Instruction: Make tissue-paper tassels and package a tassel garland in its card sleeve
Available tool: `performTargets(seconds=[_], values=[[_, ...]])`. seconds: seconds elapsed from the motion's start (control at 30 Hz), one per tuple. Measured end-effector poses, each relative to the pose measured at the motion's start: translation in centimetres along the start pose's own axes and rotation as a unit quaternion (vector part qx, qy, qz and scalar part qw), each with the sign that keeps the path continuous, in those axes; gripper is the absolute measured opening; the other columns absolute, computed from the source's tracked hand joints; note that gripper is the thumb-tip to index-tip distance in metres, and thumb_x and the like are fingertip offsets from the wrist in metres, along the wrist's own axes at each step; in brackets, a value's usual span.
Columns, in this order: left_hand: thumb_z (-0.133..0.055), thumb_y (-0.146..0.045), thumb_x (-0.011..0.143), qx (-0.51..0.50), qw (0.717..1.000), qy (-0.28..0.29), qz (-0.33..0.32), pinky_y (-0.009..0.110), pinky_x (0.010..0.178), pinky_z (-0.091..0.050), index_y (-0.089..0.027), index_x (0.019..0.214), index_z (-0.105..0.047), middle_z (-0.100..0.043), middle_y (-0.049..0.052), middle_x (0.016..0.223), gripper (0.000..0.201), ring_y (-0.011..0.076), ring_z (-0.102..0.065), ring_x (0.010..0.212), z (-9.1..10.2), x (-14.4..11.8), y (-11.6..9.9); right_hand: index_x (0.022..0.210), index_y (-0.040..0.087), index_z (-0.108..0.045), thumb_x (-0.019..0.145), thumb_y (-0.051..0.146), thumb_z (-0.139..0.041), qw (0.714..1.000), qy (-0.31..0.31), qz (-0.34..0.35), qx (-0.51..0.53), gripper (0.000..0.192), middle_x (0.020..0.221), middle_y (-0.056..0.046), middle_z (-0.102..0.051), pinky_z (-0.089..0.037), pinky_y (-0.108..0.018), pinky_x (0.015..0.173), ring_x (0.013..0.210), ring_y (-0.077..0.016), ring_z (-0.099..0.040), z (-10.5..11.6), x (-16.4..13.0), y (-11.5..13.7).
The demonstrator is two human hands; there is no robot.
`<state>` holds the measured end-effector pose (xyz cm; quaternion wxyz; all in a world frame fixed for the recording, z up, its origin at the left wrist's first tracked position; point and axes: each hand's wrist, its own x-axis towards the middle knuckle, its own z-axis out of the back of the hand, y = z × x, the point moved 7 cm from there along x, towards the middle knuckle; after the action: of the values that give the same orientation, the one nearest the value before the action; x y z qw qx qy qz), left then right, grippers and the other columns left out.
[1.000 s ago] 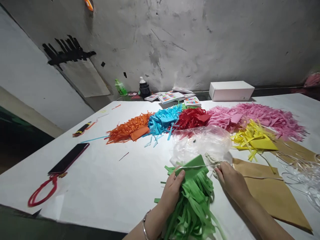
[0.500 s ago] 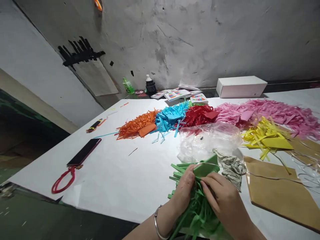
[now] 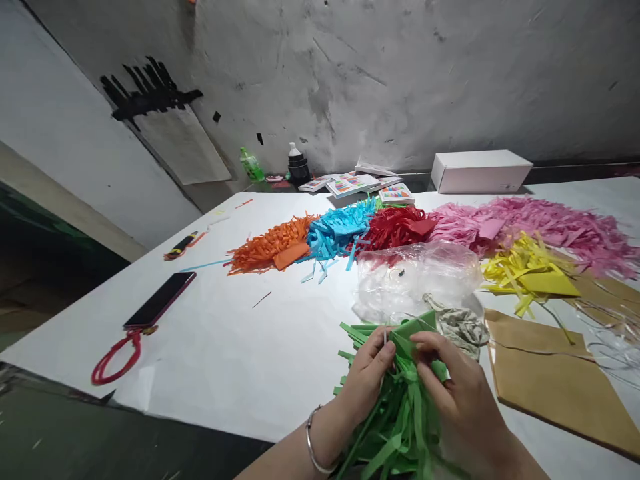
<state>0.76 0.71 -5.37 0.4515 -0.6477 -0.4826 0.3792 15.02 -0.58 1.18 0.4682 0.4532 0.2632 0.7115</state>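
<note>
Both hands' fingers, left hand (image 3: 367, 370) and right hand (image 3: 457, 397), clamped on green paper fringe (image 3: 400, 427)

I count two hands at work, my left hand (image 3: 367, 373) and my right hand (image 3: 457, 393), both on one bundle of green paper fringe (image 3: 400, 413). Behind it I make out five more fringe piles: one orange (image 3: 267, 247), one blue (image 3: 335, 230), one red (image 3: 397, 227), one pink (image 3: 540, 227) and one yellow (image 3: 530, 273). I see one clear plastic bag (image 3: 415, 277), one white box (image 3: 480, 171), one phone (image 3: 160, 300), one red cord loop (image 3: 113, 357), two bottles (image 3: 299, 165) by the wall, and one bracelet (image 3: 313, 450) on my left wrist.
</note>
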Motion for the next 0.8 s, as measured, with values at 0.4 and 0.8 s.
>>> performTargets(seconds=[0.4,0.8], values=[[-0.050,-0.041,0.099,0.187,0.971,-0.016,-0.147,0.036,0.090,-0.045,-0.018,0.104,-0.064,-0.058,0.006,0.099,0.027,0.0234,-0.054,0.096,-1.0,-0.1,-2.6,0.125,0.017,-0.054,0.096,0.017,-0.049,0.956,-0.017,0.175,-0.234,0.030,0.105,-0.011,-0.067,-0.054,-0.041,0.083,0.094,-0.0255,-0.065,-1.1,-0.1,2.7],[-0.047,0.007,0.069,0.508,0.799,0.008,-0.321,0.042,0.090,-0.047,-0.024,0.144,-0.041,-0.062,0.009,0.115,0.081,0.0258,-0.057,0.105,-3.4,-1.7,-6.2,0.079,0.022,-0.066,0.088,0.020,-0.046,0.995,-0.050,-0.005,-0.087,0.022,0.081,-0.001,-0.063,-0.046,-0.029,0.071,0.079,-0.0181,-0.062,3.8,1.2,0.9]])
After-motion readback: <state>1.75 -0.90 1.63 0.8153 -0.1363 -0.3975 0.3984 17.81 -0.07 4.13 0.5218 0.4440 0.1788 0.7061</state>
